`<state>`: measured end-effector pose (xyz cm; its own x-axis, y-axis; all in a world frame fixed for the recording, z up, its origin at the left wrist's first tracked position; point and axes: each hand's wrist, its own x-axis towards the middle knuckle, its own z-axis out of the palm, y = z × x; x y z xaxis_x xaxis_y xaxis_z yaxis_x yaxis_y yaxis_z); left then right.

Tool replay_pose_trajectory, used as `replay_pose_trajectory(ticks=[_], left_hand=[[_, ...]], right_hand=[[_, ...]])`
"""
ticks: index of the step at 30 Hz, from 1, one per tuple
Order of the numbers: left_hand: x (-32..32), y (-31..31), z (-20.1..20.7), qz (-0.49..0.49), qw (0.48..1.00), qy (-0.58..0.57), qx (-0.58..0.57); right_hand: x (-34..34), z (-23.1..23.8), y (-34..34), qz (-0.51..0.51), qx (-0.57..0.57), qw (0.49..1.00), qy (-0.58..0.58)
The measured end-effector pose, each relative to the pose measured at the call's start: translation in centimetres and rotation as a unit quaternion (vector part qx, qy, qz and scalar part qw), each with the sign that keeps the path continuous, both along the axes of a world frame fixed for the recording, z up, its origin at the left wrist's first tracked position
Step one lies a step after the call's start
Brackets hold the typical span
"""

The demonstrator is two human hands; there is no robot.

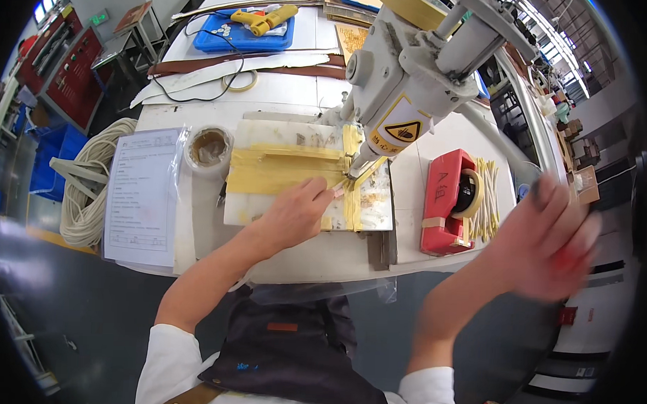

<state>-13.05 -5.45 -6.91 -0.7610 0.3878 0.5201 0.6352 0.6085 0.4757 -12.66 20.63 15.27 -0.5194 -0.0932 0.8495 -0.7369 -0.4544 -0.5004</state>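
Observation:
My left hand [298,212] pinches a small pale strip [339,190] at the foot of a grey bench press [406,84]. The strip's tip lies close to the metal point of the press; whether they touch is hidden. Under both is a white block [258,134] covered partly with yellow tape [250,172]. To the right of the press, my right hand [550,242] is raised and blurred, its fingers curled. Dark and red patches show at its fingers, but what it holds is unclear. The grey lever arm [500,133] of the press reaches toward this hand.
Right of the block stand a red tape dispenser [441,199] and a bundle of thin yellowish strips [486,200]. On the left are a tape roll [208,149], a printed sheet [142,196] and coiled rope [89,187]. A blue tray [233,36] holds a yellow glue gun [266,19].

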Motion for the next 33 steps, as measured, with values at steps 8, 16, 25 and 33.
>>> replay_pose_trajectory(ticks=[8, 16, 25, 33], left_hand=[[0.3, -0.4, -0.2, 0.058, 0.998, -0.019, 0.024], [0.3, -0.6, 1.3, 0.158, 0.973, -0.112, 0.123], [0.4, 0.0, 1.8, 0.176, 0.949, -0.179, 0.189], [0.7, -0.3, 1.8, 0.176, 0.954, -0.169, 0.173]], right_hand=[[0.7, -2.2, 0.4, -0.044, 0.011, 0.999, -0.014], [-6.7, 9.1, -5.5, -0.116, -0.065, 0.985, -0.111], [-5.0, -12.5, -0.8, -0.458, 0.46, 0.759, -0.062], [-6.7, -19.7, -3.5, -0.31, 0.585, 0.75, -0.013]])
